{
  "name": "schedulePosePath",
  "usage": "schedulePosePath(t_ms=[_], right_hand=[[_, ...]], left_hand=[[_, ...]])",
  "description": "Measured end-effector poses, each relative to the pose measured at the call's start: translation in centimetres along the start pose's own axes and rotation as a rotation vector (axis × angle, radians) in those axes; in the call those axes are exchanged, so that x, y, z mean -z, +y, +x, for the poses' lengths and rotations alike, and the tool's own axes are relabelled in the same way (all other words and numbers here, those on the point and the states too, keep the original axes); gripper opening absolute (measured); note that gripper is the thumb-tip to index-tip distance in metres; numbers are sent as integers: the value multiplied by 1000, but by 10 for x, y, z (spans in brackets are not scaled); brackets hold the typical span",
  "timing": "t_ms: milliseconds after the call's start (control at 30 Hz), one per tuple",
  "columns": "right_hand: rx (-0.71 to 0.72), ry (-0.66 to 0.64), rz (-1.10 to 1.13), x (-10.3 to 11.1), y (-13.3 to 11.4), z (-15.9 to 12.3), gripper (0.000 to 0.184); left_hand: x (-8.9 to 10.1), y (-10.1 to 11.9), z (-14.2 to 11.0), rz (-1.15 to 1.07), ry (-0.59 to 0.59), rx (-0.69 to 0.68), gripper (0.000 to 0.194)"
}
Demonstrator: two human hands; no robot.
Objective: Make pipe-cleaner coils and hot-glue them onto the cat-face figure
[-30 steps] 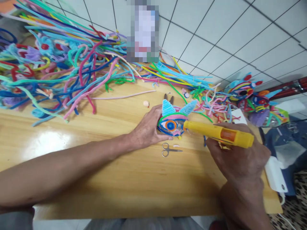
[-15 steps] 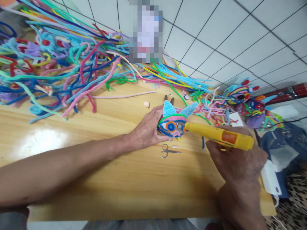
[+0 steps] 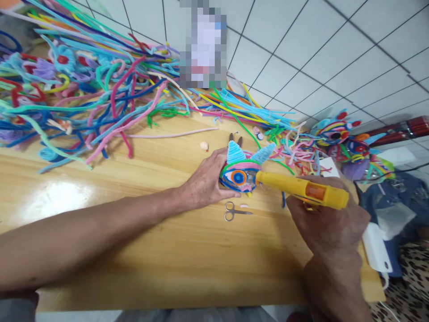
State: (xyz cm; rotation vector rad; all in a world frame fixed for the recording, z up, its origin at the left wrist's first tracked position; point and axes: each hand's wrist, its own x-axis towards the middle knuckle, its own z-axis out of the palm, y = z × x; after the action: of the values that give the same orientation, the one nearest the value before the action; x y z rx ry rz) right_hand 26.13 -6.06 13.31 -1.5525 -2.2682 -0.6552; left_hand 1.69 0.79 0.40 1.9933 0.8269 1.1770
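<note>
My left hand is wrapped round a small pipe-cleaner mask with light blue ears and a blue-and-orange eye, holding it upright on the wooden table. A yellow glue gun is gripped in my right hand, and its nozzle touches the mask's right side. Small silver scissors lie on the table just below the mask.
A big tangle of coloured pipe cleaners covers the far left and back of the table. Pliers lie behind the mask. Finished pipe-cleaner masks sit at the far right, by short offcuts. A white plug hangs off the right edge.
The glue gun's nozzle has crept slightly left against the mask. My left hand and the mask have stayed in place.
</note>
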Motion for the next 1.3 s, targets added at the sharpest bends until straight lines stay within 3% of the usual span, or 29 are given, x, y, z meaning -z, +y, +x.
schedulePosePath(t_ms=[267, 1167, 1300], right_hand=[[73, 57, -21, -2, 6, 1, 22], [6, -7, 35, 0, 12, -1, 23], [-124, 15, 38, 1, 14, -2, 18]], left_hand=[[0, 0, 0, 13, 3, -18, 91], [0, 1, 0, 14, 9, -19, 87], [1, 1, 0, 32, 2, -9, 87]])
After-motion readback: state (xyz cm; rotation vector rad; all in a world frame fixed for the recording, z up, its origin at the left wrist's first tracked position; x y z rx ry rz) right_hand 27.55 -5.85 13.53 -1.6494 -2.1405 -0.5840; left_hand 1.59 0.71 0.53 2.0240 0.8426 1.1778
